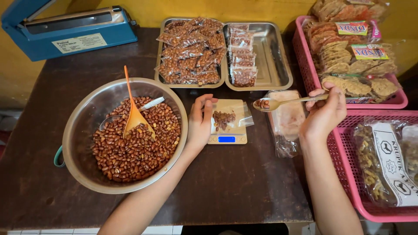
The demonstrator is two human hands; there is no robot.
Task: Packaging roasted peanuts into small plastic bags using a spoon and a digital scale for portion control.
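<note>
Right hand gripping spoon of peanuts, frame centre-right.
You are pointing its handle leftward at the bag on the scale; left hand is steadying it, fingers loosely curled.

Dark wooden table bears bowl; scale; trays; sealer.

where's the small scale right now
In the head view the small scale sits mid-table, right of the metal bowl, with a peanut bag on it steadied by the left hand.
</note>
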